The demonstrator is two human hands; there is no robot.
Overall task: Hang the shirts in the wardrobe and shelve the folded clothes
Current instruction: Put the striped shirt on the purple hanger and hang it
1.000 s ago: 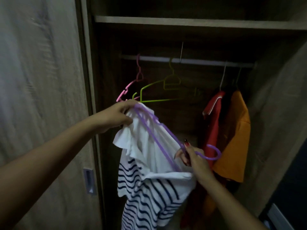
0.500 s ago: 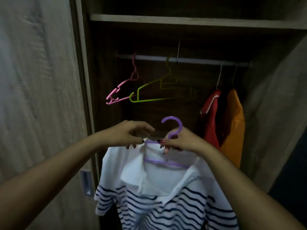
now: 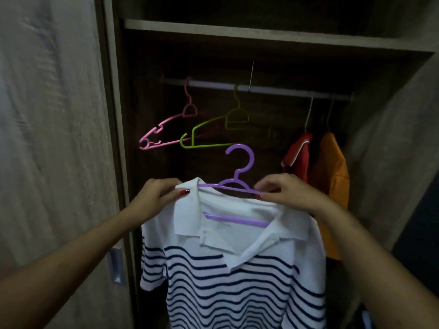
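A white polo shirt with navy stripes (image 3: pixel 228 269) hangs on a purple hanger (image 3: pixel 240 167), held upright in front of the open wardrobe. My left hand (image 3: pixel 154 198) pinches the shirt's left shoulder at the collar. My right hand (image 3: pixel 289 193) grips the right shoulder over the hanger's arm. The hanger's hook points up, below the hanging rail (image 3: pixel 261 89) and apart from it.
An empty pink hanger (image 3: pixel 166 129) and an empty green hanger (image 3: pixel 213 129) hang on the rail at left. A red shirt (image 3: pixel 297 153) and an orange shirt (image 3: pixel 330 176) hang at right. A shelf (image 3: pixel 261 34) spans above. The wardrobe door (image 3: pixel 54 138) stands at left.
The hanger went from lying sideways through the bunched shirt to upright inside the collar. Both hands have shifted outward to the shoulders, and the shirt now hangs spread out.
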